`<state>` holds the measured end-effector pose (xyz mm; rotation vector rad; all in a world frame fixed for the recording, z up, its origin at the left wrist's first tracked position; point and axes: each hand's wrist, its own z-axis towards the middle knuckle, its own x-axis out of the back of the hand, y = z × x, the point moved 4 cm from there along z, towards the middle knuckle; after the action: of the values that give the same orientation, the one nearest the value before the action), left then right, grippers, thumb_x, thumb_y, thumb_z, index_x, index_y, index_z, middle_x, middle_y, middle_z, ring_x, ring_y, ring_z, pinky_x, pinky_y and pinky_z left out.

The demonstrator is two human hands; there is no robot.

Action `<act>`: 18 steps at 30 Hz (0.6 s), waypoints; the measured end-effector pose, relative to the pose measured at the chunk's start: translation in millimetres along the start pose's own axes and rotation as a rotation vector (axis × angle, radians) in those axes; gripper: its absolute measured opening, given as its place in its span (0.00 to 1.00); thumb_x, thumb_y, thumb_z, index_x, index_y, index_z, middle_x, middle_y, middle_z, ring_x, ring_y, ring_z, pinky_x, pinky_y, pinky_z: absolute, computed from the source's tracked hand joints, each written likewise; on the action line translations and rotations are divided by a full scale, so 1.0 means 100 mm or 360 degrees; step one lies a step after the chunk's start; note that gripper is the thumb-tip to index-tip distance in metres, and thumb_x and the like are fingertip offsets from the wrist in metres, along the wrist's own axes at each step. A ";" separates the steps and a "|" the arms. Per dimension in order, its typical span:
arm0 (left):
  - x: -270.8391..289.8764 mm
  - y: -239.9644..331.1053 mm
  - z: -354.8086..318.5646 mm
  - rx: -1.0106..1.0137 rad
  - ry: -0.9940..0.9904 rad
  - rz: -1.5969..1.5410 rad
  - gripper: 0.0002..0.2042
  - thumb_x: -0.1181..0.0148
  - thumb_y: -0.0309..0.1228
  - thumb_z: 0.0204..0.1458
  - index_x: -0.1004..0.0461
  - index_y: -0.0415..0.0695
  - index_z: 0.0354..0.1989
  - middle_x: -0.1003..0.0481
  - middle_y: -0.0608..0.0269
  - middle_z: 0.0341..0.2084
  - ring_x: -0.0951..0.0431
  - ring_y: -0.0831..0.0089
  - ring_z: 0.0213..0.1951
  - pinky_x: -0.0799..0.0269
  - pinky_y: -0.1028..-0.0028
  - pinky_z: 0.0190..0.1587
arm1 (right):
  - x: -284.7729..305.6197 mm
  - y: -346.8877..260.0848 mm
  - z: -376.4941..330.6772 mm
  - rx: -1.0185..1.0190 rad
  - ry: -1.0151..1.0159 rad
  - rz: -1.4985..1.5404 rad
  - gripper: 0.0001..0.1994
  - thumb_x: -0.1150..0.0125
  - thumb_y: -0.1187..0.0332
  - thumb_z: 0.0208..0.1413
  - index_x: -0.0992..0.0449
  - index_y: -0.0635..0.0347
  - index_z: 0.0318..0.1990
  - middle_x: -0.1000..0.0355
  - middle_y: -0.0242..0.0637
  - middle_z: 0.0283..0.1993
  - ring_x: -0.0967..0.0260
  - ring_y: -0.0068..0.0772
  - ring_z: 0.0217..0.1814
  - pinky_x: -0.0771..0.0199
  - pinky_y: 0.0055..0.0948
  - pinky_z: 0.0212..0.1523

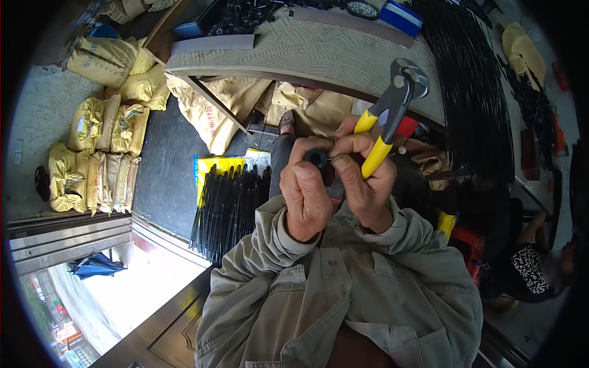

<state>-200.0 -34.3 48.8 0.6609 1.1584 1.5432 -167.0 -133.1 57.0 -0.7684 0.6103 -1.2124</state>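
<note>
My left hand [307, 199] is closed around a black tube [316, 158], whose round hollow end faces up between thumb and fingers. The rest of the tube is hidden in the grip. My right hand [370, 193] holds end-cutting pincers [379, 152] by their yellow handles. Their dark metal jaws stick up and away from me, over the table's near edge. The tips of my right thumb and index finger meet close beside the tube's end; whether they pinch some small part there I cannot make out.
Ahead stands a table [343, 52] with black parts, a blue box [400, 17] and a large bundle of black rods [469, 92]. More black rods [227, 205] stand at my left. Yellow sacks [86, 122] are stacked farther left. Another person [531, 267] sits at the right.
</note>
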 end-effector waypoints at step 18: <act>0.54 -0.45 0.02 0.0276 -0.0008 -0.0560 0.27 0.75 0.48 0.59 0.33 0.38 0.34 0.34 0.66 0.19 0.37 0.79 0.18 0.42 0.80 0.23 | 0.01 0.00 0.14 0.0284 -0.0575 -0.1052 0.10 0.43 0.79 0.42 0.28 0.65 0.36 0.37 0.42 0.37 0.35 0.33 0.33 0.32 0.25 0.33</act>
<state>-196.0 16.6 -0.2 0.5391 1.3361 1.1538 -156.1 -131.8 65.3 -1.0459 -0.0697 -1.6452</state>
